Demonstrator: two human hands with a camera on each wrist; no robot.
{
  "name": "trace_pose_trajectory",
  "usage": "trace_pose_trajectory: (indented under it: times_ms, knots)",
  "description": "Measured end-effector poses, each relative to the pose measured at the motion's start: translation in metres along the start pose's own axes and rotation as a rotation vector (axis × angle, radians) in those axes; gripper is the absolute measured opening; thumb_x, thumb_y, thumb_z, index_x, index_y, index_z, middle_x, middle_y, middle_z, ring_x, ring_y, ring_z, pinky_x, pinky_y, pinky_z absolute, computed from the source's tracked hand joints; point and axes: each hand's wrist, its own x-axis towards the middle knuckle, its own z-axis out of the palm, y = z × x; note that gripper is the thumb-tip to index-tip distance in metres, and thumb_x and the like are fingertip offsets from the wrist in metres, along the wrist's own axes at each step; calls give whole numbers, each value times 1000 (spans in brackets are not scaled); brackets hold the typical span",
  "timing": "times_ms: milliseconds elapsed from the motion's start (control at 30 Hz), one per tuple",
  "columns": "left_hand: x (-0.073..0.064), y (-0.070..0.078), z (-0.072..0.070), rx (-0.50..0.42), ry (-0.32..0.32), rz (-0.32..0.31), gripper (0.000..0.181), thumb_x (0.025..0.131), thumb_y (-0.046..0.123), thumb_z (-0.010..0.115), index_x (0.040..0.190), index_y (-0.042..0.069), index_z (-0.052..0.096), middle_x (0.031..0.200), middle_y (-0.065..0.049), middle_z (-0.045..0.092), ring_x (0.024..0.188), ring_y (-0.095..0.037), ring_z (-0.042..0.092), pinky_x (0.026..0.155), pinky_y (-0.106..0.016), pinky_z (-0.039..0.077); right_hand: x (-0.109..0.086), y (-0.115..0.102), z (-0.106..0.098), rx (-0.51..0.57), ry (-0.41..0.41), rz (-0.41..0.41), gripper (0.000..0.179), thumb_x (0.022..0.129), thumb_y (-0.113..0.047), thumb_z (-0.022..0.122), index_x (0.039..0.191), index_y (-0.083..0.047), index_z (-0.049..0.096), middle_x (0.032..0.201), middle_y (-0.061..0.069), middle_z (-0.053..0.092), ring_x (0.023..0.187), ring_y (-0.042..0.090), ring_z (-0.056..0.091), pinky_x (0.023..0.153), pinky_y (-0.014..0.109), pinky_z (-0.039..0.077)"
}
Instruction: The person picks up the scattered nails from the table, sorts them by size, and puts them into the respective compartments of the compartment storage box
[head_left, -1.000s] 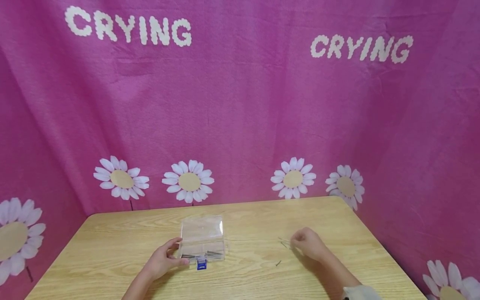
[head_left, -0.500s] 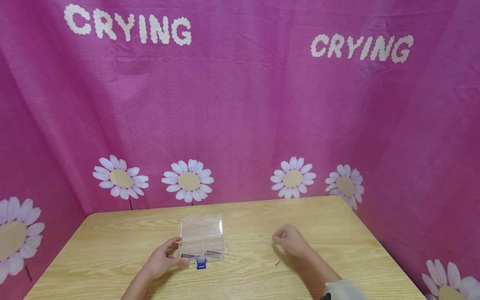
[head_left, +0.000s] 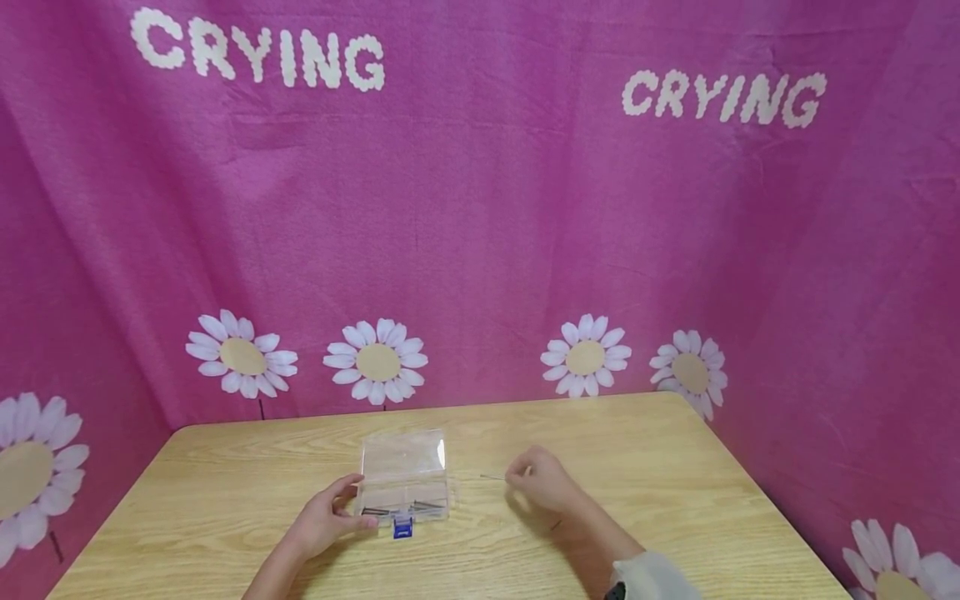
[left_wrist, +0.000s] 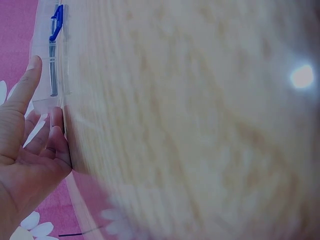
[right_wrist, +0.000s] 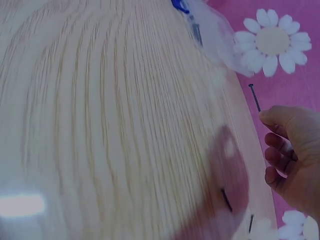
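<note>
A clear plastic box [head_left: 405, 454] stands with its lid raised, a blue latch [head_left: 402, 527] hanging at its front. Dark nails [head_left: 427, 506] lie inside, in the front compartments. My left hand [head_left: 330, 521] holds the box by its left side, thumb at the front corner and fingers behind; the left wrist view shows that thumb along the front wall. Between thumb and index finger, my right hand [head_left: 543, 479] pinches a nail [right_wrist: 254, 96] near one end, its head pointing away from the fingers. This hand is to the right of the box, above the table.
On the wooden table [head_left: 262, 475], a loose nail [head_left: 556, 525] lies below the right hand. The right wrist view shows that one and another nail [right_wrist: 251, 223] farther off. A pink curtain [head_left: 480, 208] with daisies and white lettering surrounds the table.
My right hand has moved left toward the box, carrying a nail from the spot where it was picked up. The left hand and the box have stayed in place.
</note>
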Motion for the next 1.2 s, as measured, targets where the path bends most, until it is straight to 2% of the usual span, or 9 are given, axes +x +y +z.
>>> trace_pose_trajectory:
  times_ms: [200, 467, 767, 1000, 1200]
  knots:
    - [-1, 0, 0, -10, 0, 4, 81, 67, 23, 84, 135, 2, 45, 124, -24, 54, 88, -17, 58, 77, -32, 48, 6, -10, 14, -15, -20, -14, 10, 83, -8, 63, 83, -1, 70, 86, 6, 60, 76, 12, 48, 66, 24, 41]
    - [-2, -1, 0, -48, 4, 27, 81, 66, 19, 84, 134, 0, 45, 122, -26, 55, 85, -17, 59, 74, -27, 48, 10, -22, 31, 26, -69, -25, 12, 84, -8, 62, 85, 1, 70, 82, 5, 64, 63, 6, 47, 60, 20, 42]
    - [-1, -1, 1, -49, 5, 33, 81, 66, 20, 85, 134, 0, 45, 123, -26, 54, 84, -16, 59, 73, -26, 48, 17, -36, 47, -16, -71, -61, 11, 83, -11, 64, 84, -4, 72, 83, 1, 61, 75, 6, 46, 69, 22, 40]
    - [-1, -1, 0, -54, -5, 34, 81, 67, 19, 84, 135, -1, 44, 123, -26, 54, 83, -16, 58, 72, -27, 48, 24, -43, 62, -3, -104, -133, 10, 82, -4, 64, 81, 1, 72, 75, 5, 66, 56, 1, 45, 57, 16, 41]
    - [0, -2, 1, -53, -4, 34, 81, 67, 19, 84, 135, 0, 44, 123, -26, 53, 82, -16, 59, 72, -27, 48, 26, -44, 74, 5, -98, -146, 9, 82, -4, 65, 78, 0, 72, 70, 4, 65, 59, -1, 44, 57, 16, 41]
